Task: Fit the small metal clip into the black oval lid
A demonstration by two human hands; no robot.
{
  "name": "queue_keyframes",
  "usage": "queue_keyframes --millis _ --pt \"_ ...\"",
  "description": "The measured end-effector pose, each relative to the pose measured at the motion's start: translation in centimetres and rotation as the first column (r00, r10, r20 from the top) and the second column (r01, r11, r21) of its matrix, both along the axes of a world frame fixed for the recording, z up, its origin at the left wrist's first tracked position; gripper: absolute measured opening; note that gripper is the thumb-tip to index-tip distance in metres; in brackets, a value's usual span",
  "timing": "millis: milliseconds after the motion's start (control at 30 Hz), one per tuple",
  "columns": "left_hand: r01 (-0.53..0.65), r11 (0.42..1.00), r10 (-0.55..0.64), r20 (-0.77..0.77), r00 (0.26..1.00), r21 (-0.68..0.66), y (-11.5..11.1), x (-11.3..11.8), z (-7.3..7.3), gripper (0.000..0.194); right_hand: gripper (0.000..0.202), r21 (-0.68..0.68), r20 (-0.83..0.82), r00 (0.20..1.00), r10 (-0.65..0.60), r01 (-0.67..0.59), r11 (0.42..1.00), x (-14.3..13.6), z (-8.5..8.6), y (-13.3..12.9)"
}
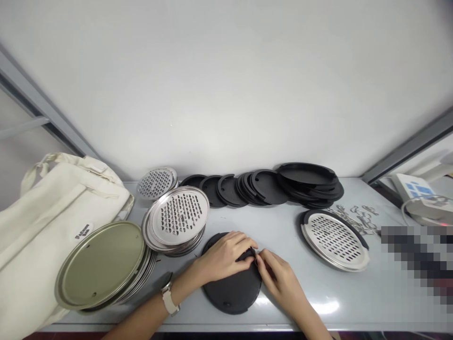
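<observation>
A round black disc (233, 292) with a raised rim lies on the grey table in front of me. My left hand (226, 255), with a watch (168, 295) on its wrist, reaches over the disc. Its fingers and thumb are closed on the upper right part of the rim. At that same edge my right hand (279, 276) pinches the rim between thumb and forefinger. My fingers partly cover this spot, so I cannot tell whether a small separate part is in the pinch. Left of the disc stands a stack of silver perforated grater plates (182, 218).
Olive round plates (106, 264) are stacked beside a cream bag (60, 226). Along the wall are smaller grater discs (155, 184), black rings (269, 186) and black trays (307, 174). To the right lie a black-edged grater plate (336, 241), metal clips (361, 217) and a white device (421, 193).
</observation>
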State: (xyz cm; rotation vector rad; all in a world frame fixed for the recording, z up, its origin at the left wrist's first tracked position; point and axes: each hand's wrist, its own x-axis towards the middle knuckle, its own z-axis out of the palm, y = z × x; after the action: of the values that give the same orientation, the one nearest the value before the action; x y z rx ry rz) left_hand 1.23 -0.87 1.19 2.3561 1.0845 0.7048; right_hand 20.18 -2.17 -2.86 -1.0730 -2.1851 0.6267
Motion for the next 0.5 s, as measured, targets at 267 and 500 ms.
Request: queue_keyframes --millis 267,500 --pt "0.008 1.000 -0.008 -0.006 1.000 0.015 0.03 -0.01 -0.15 0.018 0.019 -0.006 -0.004 1.000 0.002 -0.002 1.000 0.08 -0.17 0.05" --pt "0.014 0.999 -0.013 -0.018 1.000 0.031 0.02 -0.07 -0.16 0.016 0.021 0.004 -0.002 1.000 -0.007 0.007 1.000 -0.02 -0.23 0.05"
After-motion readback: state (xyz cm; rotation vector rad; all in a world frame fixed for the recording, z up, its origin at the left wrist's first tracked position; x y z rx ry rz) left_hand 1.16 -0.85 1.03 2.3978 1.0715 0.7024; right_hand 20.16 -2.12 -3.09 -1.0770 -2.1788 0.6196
